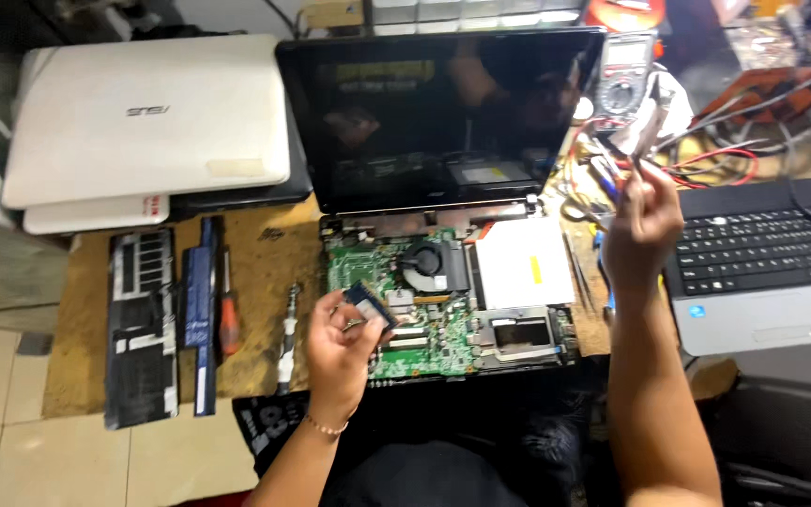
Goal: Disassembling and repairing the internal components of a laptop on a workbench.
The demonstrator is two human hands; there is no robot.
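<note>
Lower centre: our left hand (335, 340) pinches a memory module (371, 306) over the opened laptop (443, 291) | light, stiff, fragile; grip edges | right hand (643, 223) fingers closed on a blurred thin tool (650, 117).

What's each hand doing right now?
Left hand: closed on a memory module above the motherboard.
Right hand: raised, grip closed on a thin tool, blurred.

Glossy black laptop screen (434, 117); rough brown workbench (265, 282).
</note>
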